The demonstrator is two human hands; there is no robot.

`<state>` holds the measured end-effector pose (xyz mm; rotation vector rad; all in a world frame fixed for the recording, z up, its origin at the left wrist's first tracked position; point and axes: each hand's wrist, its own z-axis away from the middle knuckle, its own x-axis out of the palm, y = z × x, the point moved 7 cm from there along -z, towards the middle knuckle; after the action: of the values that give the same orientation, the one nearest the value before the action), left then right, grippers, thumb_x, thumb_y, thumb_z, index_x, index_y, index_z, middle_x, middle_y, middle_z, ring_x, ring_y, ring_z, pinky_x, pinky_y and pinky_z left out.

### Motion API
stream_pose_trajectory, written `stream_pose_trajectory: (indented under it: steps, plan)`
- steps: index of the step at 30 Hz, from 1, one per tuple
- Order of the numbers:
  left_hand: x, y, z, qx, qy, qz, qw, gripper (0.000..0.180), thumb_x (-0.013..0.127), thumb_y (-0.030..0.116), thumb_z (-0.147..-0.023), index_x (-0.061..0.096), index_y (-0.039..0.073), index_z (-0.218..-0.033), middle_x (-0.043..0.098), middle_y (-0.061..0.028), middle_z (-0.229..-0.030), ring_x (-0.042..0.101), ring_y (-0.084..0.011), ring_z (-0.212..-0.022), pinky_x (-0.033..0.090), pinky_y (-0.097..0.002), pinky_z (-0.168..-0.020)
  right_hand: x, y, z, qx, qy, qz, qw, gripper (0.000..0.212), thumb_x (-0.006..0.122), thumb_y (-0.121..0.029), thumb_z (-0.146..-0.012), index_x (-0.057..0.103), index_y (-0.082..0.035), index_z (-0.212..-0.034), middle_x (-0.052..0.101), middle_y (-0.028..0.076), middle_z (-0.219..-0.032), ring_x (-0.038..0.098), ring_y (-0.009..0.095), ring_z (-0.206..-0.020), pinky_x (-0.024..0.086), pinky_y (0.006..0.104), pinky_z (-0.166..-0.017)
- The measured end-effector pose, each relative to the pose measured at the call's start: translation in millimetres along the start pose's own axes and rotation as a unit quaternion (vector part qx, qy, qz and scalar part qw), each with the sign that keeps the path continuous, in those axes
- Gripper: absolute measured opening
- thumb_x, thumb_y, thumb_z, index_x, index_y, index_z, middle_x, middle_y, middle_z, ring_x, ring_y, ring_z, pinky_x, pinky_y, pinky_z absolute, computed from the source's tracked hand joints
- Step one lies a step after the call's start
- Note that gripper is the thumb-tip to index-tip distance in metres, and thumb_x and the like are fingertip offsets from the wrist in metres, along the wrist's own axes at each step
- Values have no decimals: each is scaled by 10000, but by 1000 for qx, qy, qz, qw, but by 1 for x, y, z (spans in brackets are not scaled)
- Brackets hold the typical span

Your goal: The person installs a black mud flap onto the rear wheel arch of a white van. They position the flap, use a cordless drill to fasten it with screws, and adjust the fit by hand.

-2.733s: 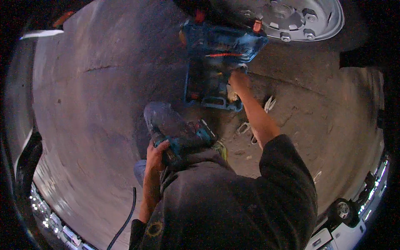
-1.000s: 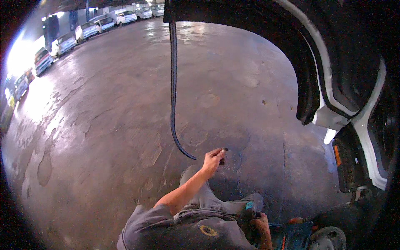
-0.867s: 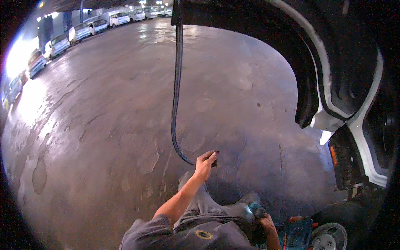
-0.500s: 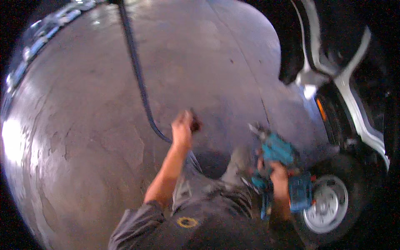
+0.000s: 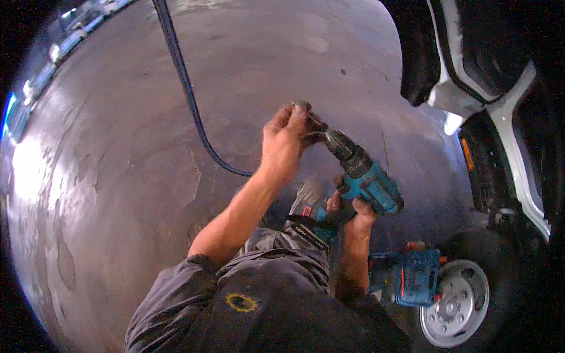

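Observation:
A teal and black cordless drill (image 5: 375, 187) is gripped by its handle in my right hand (image 5: 357, 215). Its dark chuck (image 5: 338, 142) points up and to the left, and its battery end rests close to my lap. Just beyond the chuck, my left hand (image 5: 283, 136) is closed, thumb against fingers, around a small dark piece with a thin shaft. That piece reaches toward the tip of the chuck; its exact kind is too small to make out, and I cannot tell whether it touches the chuck.
At the lower right, a blue case (image 5: 405, 276) stands against a vehicle wheel (image 5: 452, 306) with a silver rim. White and black vehicle bodywork (image 5: 507, 126) rises along the right side. A dark hose (image 5: 187, 88) curves over the concrete floor (image 5: 118, 176) toward my left forearm.
My right hand has brought the drill left and toward my middle, in front of the case. My left hand has moved right and farther out, up to the chuck.

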<state>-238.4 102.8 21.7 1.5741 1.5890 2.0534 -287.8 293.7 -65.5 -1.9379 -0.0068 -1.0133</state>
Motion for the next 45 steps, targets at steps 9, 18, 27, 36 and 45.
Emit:
stream_pose_trajectory:
  steps: [9,18,27,36,45]
  plan:
    - [10,-1,24,80,53,-47,994,289,560,283,-1016,591,9,-1101,636,-69,-927,644,-182,-849,548,-342,-760,-2,15,-13,23,-46,-55,997,701,723,-280,-751,461,67,-1301,642,173,-1065,615,247,-649,514,431,-642]
    - [13,19,34,150,123,-105,975,302,587,281,-1007,624,-16,-1047,618,-43,-872,611,-133,-788,554,-312,-707,-1,31,-31,65,-116,-83,988,659,723,-358,-771,545,71,-1238,675,175,-1012,618,249,-650,518,428,-650]
    - [7,31,30,199,138,-219,945,288,586,237,-1002,633,-47,-1007,627,-44,-840,572,-109,-783,502,-288,-713,4,32,-40,3,-111,-69,991,637,759,-309,-807,526,50,-1278,668,190,-1091,645,287,-679,546,449,-664]
    - [-2,7,15,115,129,-137,975,265,564,237,-1007,627,-18,-1041,658,-68,-880,599,-128,-768,506,-292,-712,2,46,-48,7,-124,25,992,483,750,-224,-839,577,41,-1204,675,152,-946,633,274,-688,530,414,-659]
    - [-3,-17,-12,13,201,33,979,227,416,255,-1031,501,46,-1003,613,-130,-817,636,-285,-648,539,-414,-582,-7,47,-57,-97,-70,407,905,248,717,-219,-858,694,-75,-1058,710,78,-995,665,264,-849,522,375,-794]
